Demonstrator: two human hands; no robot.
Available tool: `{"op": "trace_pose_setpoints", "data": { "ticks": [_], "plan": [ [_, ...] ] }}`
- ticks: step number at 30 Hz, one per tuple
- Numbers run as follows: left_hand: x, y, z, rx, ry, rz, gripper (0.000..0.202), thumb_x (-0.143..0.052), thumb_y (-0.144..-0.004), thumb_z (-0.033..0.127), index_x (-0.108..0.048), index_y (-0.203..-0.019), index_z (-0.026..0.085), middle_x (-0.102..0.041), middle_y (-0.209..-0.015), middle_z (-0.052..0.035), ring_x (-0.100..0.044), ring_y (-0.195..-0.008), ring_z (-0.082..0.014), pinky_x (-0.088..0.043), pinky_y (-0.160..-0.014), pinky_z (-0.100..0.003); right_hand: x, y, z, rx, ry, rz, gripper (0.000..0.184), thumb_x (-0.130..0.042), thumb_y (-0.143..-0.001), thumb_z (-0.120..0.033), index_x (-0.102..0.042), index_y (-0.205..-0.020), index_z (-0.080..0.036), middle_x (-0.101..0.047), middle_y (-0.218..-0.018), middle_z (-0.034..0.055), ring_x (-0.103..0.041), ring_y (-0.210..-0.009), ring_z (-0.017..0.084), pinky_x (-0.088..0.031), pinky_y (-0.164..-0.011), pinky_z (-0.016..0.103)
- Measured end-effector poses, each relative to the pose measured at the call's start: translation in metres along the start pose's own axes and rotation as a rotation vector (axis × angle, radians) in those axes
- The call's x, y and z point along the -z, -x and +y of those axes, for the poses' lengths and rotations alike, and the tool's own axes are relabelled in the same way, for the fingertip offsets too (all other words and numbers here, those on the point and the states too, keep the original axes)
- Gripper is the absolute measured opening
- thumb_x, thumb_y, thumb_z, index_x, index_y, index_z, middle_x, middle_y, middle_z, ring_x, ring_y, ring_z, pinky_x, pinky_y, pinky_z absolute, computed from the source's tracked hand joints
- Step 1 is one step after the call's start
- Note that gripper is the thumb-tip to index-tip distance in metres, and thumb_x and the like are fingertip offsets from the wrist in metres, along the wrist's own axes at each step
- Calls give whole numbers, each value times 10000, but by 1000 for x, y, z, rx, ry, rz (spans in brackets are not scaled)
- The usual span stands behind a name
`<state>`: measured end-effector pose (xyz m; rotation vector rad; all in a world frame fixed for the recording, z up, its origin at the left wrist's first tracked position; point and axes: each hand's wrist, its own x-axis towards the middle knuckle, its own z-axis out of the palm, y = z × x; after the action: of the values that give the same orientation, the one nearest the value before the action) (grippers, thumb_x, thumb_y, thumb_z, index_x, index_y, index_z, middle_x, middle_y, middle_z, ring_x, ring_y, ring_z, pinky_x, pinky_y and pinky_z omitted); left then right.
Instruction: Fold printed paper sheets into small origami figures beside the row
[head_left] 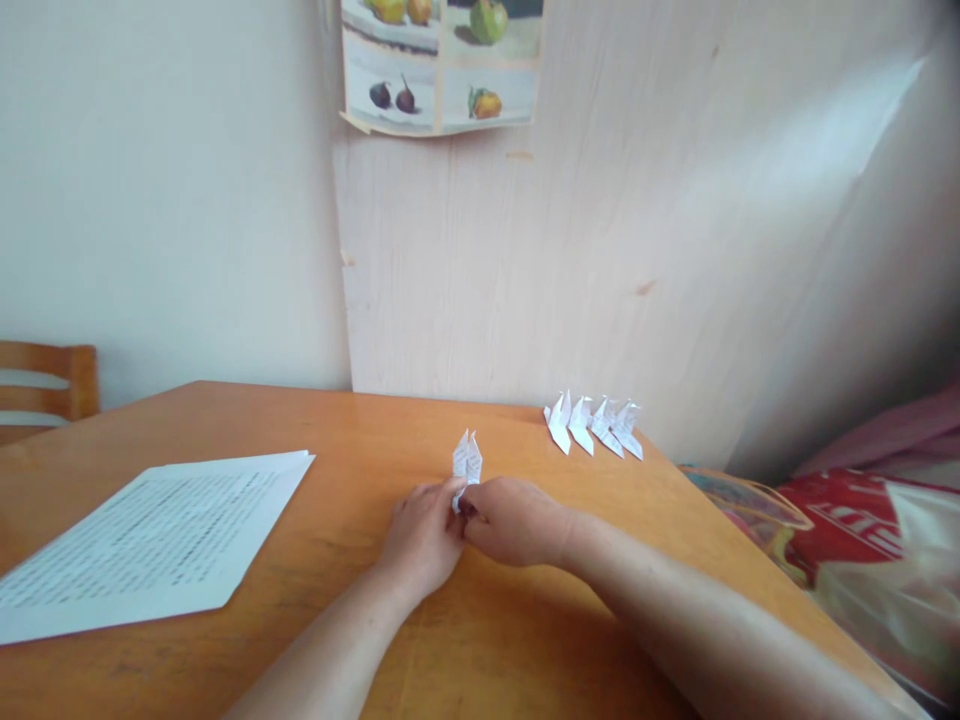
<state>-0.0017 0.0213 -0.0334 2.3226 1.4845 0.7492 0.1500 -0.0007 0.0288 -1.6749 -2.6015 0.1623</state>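
Note:
Between my two hands, over the middle of the table, is a small folded paper figure (467, 460) made of printed white paper. Its two narrow points stick upward, and its lower part is hidden by my fingers. My left hand (427, 535) pinches it from the left, thumb on top. From the right, my right hand (517, 520) is closed on it with curled fingers. The hands touch each other at the paper.
Several similar folded paper figures (592, 425) stand in a row at the table's back right. A stack of printed sheets (165, 540) lies on the wooden table (330, 620) at left. Beyond the right edge are red and clear bags (855, 520); a chair (79, 380) stands far left.

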Motion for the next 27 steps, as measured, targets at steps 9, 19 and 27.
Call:
{"op": "trace_pose_setpoints", "data": {
  "ticks": [9, 19, 27],
  "plan": [
    [-2, 2, 5, 8, -67, 6, 275, -560, -851, 192, -721, -1046, 299, -738, -1122, -21, -609, -1101, -267, -407, -893, -363, -1, -15, 38, -101, 47, 425, 517, -394, -919, -204, -461, -1432, -210, -713, -1188, 100, -678, -1023, 247, -445, -802, 324],
    [-2, 3, 4, -13, -64, 24, 238, -569, -856, 196, -720, -1008, 301, -741, -1097, -16, -624, -1056, -260, -416, -863, -350, -5, -19, 38, -94, 107, 377, 662, -401, -896, -204, -309, -1552, -232, -661, -1304, 104, -656, -1070, 256, -457, -868, 350],
    [-3, 3, 1, -23, -63, 32, 237, -569, -860, 211, -712, -1016, 315, -743, -1089, -6, -623, -1057, -267, -402, -849, -361, -7, -19, 37, -130, 77, 339, 595, -416, -874, -191, -422, -1468, -226, -707, -1214, 103, -684, -1010, 248, -455, -805, 325]
  ]
}}
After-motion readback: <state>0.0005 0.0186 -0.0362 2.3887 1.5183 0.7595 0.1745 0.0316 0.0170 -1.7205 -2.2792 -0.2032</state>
